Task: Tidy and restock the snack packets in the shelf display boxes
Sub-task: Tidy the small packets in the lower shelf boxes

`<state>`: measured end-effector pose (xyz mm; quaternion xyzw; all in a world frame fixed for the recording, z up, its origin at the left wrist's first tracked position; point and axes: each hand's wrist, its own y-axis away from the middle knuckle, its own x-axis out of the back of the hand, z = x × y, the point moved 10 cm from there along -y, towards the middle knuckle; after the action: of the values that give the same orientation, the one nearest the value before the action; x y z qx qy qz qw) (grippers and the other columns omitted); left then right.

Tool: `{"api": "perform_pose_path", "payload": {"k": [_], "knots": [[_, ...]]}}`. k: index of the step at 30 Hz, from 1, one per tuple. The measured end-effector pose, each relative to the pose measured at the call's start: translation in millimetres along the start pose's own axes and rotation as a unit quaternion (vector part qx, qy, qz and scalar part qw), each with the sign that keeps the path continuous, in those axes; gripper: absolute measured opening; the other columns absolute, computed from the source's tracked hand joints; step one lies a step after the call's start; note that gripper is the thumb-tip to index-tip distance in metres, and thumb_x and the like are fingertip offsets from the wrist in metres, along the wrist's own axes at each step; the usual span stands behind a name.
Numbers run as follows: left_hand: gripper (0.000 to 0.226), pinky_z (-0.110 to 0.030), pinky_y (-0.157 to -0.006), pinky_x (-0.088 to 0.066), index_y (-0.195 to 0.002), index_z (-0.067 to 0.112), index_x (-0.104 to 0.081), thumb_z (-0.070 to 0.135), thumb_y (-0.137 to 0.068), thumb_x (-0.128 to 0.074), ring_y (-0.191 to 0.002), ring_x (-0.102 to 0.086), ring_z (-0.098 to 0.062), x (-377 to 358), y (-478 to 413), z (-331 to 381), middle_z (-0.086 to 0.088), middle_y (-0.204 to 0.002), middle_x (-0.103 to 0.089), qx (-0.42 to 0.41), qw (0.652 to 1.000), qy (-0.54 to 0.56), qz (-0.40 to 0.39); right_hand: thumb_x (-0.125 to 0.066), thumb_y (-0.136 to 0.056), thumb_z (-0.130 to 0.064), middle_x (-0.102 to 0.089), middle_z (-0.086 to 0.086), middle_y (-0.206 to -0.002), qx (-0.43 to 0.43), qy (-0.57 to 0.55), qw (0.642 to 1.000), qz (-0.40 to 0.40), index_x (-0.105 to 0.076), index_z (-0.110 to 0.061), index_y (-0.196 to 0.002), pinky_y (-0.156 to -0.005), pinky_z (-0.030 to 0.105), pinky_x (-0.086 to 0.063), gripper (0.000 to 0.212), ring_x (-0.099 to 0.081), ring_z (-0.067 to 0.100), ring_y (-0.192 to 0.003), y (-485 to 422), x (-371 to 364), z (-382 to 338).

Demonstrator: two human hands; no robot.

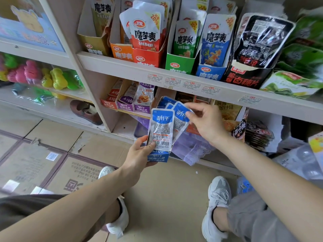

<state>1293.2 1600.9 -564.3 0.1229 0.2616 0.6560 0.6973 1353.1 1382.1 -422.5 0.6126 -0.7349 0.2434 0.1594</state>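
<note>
Glossy plastic packets (foil-like), matt cardboard display box, flattened cardboard floor

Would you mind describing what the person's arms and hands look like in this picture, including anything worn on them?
Both arms are bare from the bottom edge of the picture up to the hands; no sleeve shows. The left hand and the right hand wear no gloves, and no ring, watch or bracelet is visible on the fingers or wrists. The fingernails look short and unpainted.
</note>
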Motion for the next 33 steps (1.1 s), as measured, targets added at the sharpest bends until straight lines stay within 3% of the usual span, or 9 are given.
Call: {"api": "perform_pose_path", "payload": {"k": [3,7,10,13,22,25,28,30,33], "knots": [[0.039,-0.033,-0.071,-0.060,-0.138,0.025,-0.053,0.023,-0.101,-0.064,-0.094,-0.075,-0.023,-0.3,0.2,1.4,-0.013,-0.118,-0.073,-0.010,1.000,-0.013,-0.011,-0.068,-0.091,-0.001,-0.058,-0.003,-0.091,0.065,0.067,0.994,-0.053,-0.073,-0.023,-0.119,-0.080,0.035,-0.056,0.036,-0.060,0.014,-0.084,-5.4,-8.5,-13.6],[0.038,-0.041,-0.085,-0.061,-0.136,0.024,-0.055,0.023,-0.100,-0.065,-0.104,-0.074,-0.030,-5.8,1.4,4.0,-0.014,-0.119,-0.073,-0.015,0.999,-0.005,-0.035,-0.069,-0.087,0.004,-0.058,-0.006,-0.084,0.061,0.057,0.991,-0.103,-0.073,-0.020,-0.119,-0.070,0.030,-0.054,0.040,-0.057,0.008,-0.072,1.6,-30.9,-18.4],[0.035,-0.043,-0.088,-0.061,-0.135,0.022,-0.057,0.023,-0.100,-0.064,-0.104,-0.074,-0.029,-7.9,-0.1,7.8,-0.013,-0.119,-0.073,-0.012,0.999,0.010,-0.040,-0.070,-0.086,0.005,-0.065,-0.002,-0.079,0.025,-0.023,0.998,-0.054,-0.069,-0.022,-0.092,-0.064,0.033,-0.058,0.028,-0.064,0.013,-0.066,3.3,-25.2,-9.9],[0.035,-0.042,-0.087,-0.061,-0.135,0.020,-0.058,0.022,-0.101,-0.063,-0.098,-0.075,-0.024,-10.4,-2.2,11.2,-0.013,-0.121,-0.073,-0.005,0.999,0.017,-0.045,-0.071,-0.086,0.001,-0.067,-0.005,-0.076,0.024,-0.036,0.998,0.037,-0.064,-0.025,-0.083,-0.066,0.038,-0.058,0.027,-0.068,0.019,-0.068,4.6,-7.5,-5.5],[0.038,-0.034,-0.070,-0.062,-0.133,0.019,-0.058,0.015,-0.096,-0.068,-0.090,-0.075,-0.022,5.8,-6.5,11.8,-0.016,-0.119,-0.072,0.010,1.000,0.006,-0.018,-0.065,-0.089,0.005,-0.074,-0.004,-0.105,0.016,-0.096,0.995,-0.029,-0.073,-0.016,-0.108,-0.089,0.035,-0.059,0.029,-0.070,0.007,-0.094,7.9,-33.6,-16.0],[0.039,-0.036,-0.073,-0.062,-0.133,0.019,-0.057,0.012,-0.096,-0.068,-0.092,-0.075,-0.024,9.3,-12.3,11.8,-0.015,-0.119,-0.072,0.011,1.000,0.012,-0.005,-0.076,-0.085,-0.011,-0.067,-0.008,-0.118,-0.052,-0.090,0.993,0.052,-0.064,-0.021,-0.121,-0.090,0.036,-0.058,0.040,-0.068,0.003,-0.094,14.6,-19.8,11.3],[0.038,-0.036,-0.073,-0.063,-0.132,0.018,-0.057,0.011,-0.096,-0.067,-0.092,-0.075,-0.024,5.2,-16.6,15.4,-0.014,-0.120,-0.071,0.004,1.000,0.012,-0.006,-0.083,-0.075,-0.041,-0.057,-0.008,-0.140,-0.144,-0.157,0.975,-0.055,-0.047,-0.032,-0.142,-0.105,0.045,-0.050,0.076,-0.057,0.009,-0.124,25.9,-54.8,37.2],[0.037,-0.036,-0.075,-0.063,-0.132,0.019,-0.056,0.012,-0.097,-0.066,-0.092,-0.074,-0.022,0.5,-20.7,19.9,-0.011,-0.117,-0.070,-0.003,1.000,0.001,-0.007,-0.077,-0.086,-0.028,-0.063,-0.013,-0.134,-0.136,-0.203,0.960,-0.135,-0.050,-0.036,-0.138,-0.106,0.046,-0.049,0.059,-0.057,0.006,-0.125,29.6,-83.2,32.2],[0.035,-0.037,-0.074,-0.064,-0.131,0.016,-0.056,0.014,-0.098,-0.066,-0.088,-0.073,-0.021,-2.3,-32.4,27.8,-0.009,-0.111,-0.072,0.001,1.000,-0.011,-0.001,-0.068,-0.093,-0.014,-0.067,-0.013,-0.123,-0.133,-0.192,0.965,-0.120,-0.056,-0.036,-0.128,-0.104,0.045,-0.051,0.043,-0.062,0.007,-0.117,16.2,-92.4,32.0]]}}
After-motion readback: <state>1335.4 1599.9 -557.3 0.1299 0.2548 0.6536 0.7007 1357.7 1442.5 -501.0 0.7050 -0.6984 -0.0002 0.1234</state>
